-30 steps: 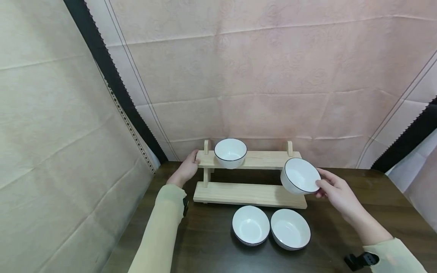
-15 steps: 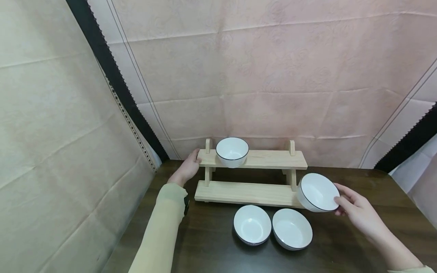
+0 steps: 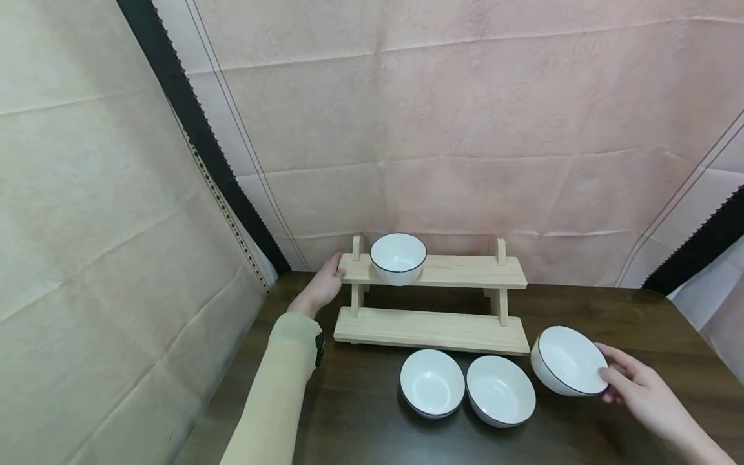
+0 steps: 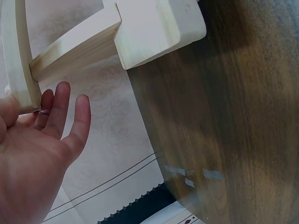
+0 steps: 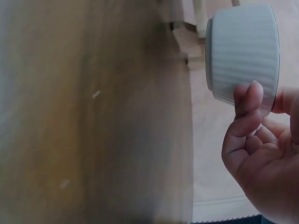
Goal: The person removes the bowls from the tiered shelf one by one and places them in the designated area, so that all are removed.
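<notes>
My right hand pinches a white dark-rimmed bowl by its right side, thumb at the rim and fingers beneath. In the right wrist view this bowl shows its ribbed outer wall and is off the table. On the left, my left hand grips the end of the upper board of a two-tier wooden rack. From the left wrist, thumb and forefinger hold the board's end while the other fingers stick out loosely. Another white bowl sits at the left of the upper board.
Two more white bowls, a left one and a right one, stand side by side on the dark wooden table in front of the rack. The lower board is bare. A pale cloth wall rises behind the table.
My right hand has carried its bowl from beside the rack's right end rightward, down and toward me. The left hand stays on the upper board; the other bowls stay put.
</notes>
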`<state>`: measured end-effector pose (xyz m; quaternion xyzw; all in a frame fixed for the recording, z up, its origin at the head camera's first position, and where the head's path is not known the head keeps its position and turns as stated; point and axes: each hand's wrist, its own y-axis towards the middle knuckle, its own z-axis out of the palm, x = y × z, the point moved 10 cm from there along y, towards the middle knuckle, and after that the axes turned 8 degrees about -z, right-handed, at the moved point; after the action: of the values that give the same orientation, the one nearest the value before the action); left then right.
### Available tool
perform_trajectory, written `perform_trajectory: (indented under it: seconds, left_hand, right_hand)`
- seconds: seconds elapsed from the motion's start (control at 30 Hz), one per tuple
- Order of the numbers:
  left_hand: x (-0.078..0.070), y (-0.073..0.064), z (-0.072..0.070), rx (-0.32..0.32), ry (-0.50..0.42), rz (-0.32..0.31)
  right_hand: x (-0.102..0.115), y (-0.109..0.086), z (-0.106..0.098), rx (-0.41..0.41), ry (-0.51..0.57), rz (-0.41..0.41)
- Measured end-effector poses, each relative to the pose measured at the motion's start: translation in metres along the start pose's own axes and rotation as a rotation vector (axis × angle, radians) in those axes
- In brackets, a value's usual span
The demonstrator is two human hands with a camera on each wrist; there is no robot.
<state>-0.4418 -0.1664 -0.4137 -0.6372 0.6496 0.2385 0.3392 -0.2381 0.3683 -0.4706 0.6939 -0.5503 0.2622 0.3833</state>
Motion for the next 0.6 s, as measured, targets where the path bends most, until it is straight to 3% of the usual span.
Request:
perform_trajectory:
  seconds: [0.23, 0.6]
  left_hand:
    - [0.000, 0.001, 0.001, 0.005, 0.007, 0.004]
    - [-0.001, 0.000, 0.000, 0.008, 0.003, 0.005]
  right_hand:
    - [-0.009, -0.012, -0.006, 0.036, -0.017, -0.070]
    - [-0.010, -0.019, 0.009, 0.242, 0.098, -0.156]
